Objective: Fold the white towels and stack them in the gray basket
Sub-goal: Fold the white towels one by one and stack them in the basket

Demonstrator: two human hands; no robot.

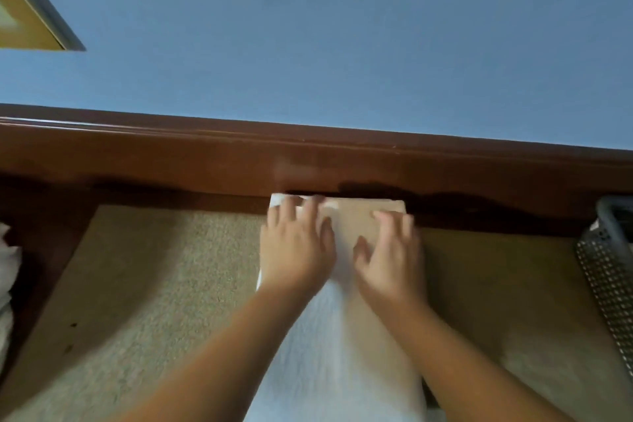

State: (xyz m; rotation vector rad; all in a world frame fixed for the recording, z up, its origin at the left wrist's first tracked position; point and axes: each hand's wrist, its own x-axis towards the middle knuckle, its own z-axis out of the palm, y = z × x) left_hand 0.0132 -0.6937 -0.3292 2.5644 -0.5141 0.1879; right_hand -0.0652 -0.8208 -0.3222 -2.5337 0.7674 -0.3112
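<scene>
A white towel [337,346] lies folded into a long narrow strip on a beige mat, running from the bottom edge up to the wooden rail. My left hand [296,245] presses flat on its far left part, fingers spread. My right hand [390,257] lies flat on its far right part, fingers apart. Neither hand grips the cloth. The gray basket [608,271], a perforated mesh one, shows only partly at the right edge. More white towels [8,271] bulge in at the left edge.
The beige mat [164,284] covers the work surface. A dark brown wooden rail [308,161] runs across just beyond the towel. Behind it rises a blue wall [342,38], with a framed picture [30,14] at the top left.
</scene>
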